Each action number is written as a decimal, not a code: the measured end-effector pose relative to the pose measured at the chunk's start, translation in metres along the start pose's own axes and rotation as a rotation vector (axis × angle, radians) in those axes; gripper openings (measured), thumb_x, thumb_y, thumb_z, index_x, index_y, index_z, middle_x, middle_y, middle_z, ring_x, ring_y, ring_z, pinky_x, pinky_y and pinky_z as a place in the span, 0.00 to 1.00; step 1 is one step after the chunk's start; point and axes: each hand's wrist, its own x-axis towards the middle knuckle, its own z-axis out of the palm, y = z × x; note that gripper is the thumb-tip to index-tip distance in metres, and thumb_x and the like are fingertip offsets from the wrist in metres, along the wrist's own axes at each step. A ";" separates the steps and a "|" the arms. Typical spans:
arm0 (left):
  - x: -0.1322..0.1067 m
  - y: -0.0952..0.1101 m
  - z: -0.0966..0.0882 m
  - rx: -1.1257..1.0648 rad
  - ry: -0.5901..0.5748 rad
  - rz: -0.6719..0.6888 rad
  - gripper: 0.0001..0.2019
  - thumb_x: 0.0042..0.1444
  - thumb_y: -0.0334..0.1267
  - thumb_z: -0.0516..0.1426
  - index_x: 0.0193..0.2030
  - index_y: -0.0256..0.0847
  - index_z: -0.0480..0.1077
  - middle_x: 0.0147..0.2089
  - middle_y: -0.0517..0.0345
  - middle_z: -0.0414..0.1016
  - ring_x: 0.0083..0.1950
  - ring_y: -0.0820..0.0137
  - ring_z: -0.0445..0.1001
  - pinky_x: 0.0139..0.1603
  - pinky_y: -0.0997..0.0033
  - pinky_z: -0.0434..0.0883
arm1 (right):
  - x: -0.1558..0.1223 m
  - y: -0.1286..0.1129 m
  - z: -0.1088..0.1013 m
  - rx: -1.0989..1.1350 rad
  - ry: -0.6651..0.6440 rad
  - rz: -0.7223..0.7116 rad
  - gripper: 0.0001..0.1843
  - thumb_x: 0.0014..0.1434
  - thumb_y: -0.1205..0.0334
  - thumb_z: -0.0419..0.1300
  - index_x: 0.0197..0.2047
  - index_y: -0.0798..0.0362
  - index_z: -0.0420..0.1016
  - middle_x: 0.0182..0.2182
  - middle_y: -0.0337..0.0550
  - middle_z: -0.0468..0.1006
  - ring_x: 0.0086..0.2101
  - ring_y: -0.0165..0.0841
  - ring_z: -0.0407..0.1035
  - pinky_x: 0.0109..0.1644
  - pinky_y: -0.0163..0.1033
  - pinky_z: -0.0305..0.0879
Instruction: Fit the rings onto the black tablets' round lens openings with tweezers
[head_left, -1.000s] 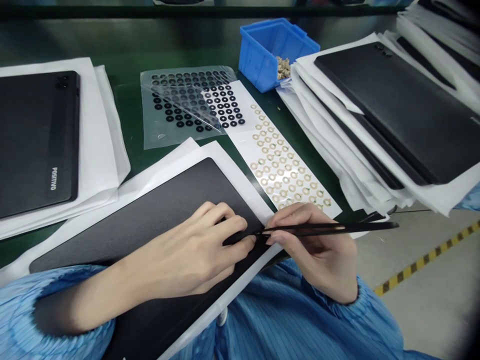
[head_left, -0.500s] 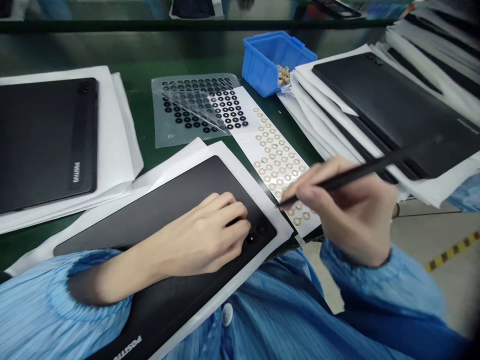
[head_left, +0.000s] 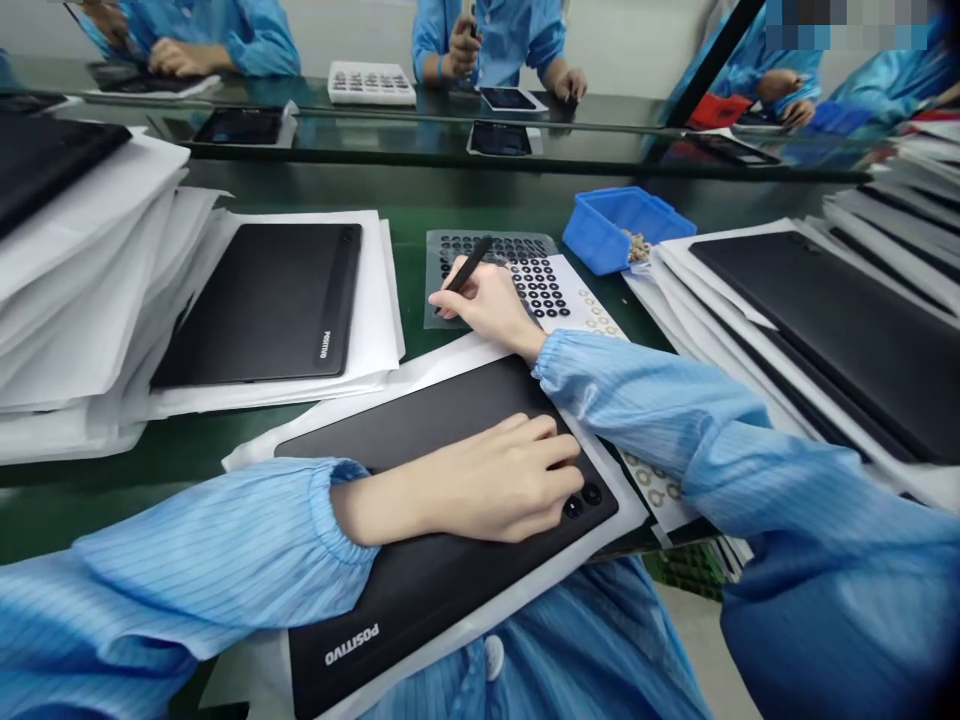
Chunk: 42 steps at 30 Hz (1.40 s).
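A black tablet back cover (head_left: 442, 590), marked POSITIVO, lies tilted on white paper in front of me. My left hand (head_left: 502, 480) rests on it beside two camera lenses (head_left: 583, 500). Its fingers are curled and the tips hidden, so whatever they may hold does not show. Farther out, my right hand (head_left: 487, 300) grips slim black tweezers (head_left: 472, 262), points down, over a clear sheet (head_left: 436, 290) of black rings (head_left: 541, 285). Whether the points touch a ring is unclear. A white sheet (head_left: 574, 278) with pale rings lies partly under my right sleeve.
Covers stacked with paper stand at left (head_left: 285, 300) and right (head_left: 840, 330); a taller paper stack (head_left: 90, 350) is far left. A blue bin (head_left: 607, 235) holds small pale pieces. Behind a raised ledge (head_left: 420, 150), co-workers' hands (head_left: 465, 50) handle devices.
My right hand has swung left and away with the tweezers, from beside the pale rings to the clear sheet. My left hand stays on the cover. The view has lifted, showing co-workers.
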 end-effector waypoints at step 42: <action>-0.058 -0.105 -0.184 0.669 0.450 -1.406 0.26 0.69 0.45 0.38 0.37 0.31 0.71 0.43 0.35 0.75 0.51 0.50 0.73 0.50 0.55 0.67 | -0.097 -0.027 -0.083 0.765 0.117 0.538 0.27 0.45 0.38 0.66 0.25 0.54 0.63 0.16 0.33 0.70 0.08 0.15 0.43 0.13 0.27 0.31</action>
